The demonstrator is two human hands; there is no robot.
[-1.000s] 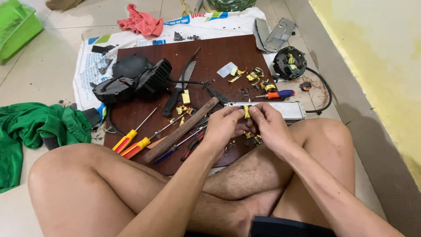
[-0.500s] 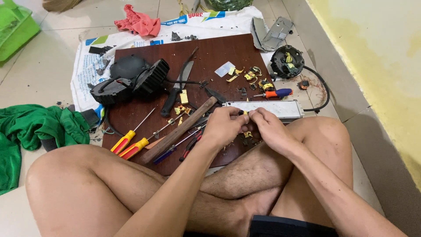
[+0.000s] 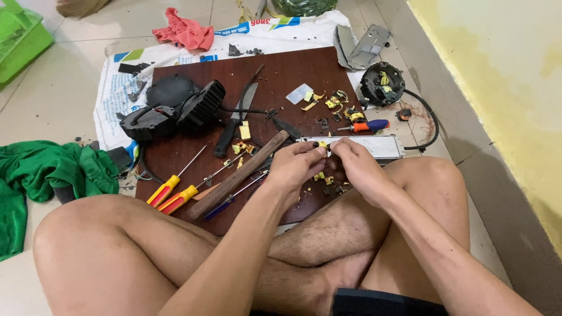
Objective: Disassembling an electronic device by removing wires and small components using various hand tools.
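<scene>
I sit cross-legged on the floor behind a dark brown board [image 3: 293, 76]. My left hand [image 3: 297, 167] and my right hand [image 3: 358, 167] meet over its near edge, and both pinch one small yellow and black part [image 3: 324, 145] between the fingertips. Small yellow scraps [image 3: 320, 177] lie on the board under my hands. Just beyond my fingers lies a long silver metal box [image 3: 380, 146]. A hammer with a wooden handle [image 3: 237, 175] rests diagonally to the left of my left hand.
Two yellow and red screwdrivers [image 3: 172, 193], a knife [image 3: 237, 120], a black housing [image 3: 175, 108], an orange and blue screwdriver [image 3: 366, 126] and yellow bits lie on the board. A round black part [image 3: 381, 83] with a cable sits right. Green cloth [image 3: 47, 169] lies left, a yellow wall right.
My hands stay together over the board's near edge, working the small part, with only slight finger movement. The camera has shifted a little.
</scene>
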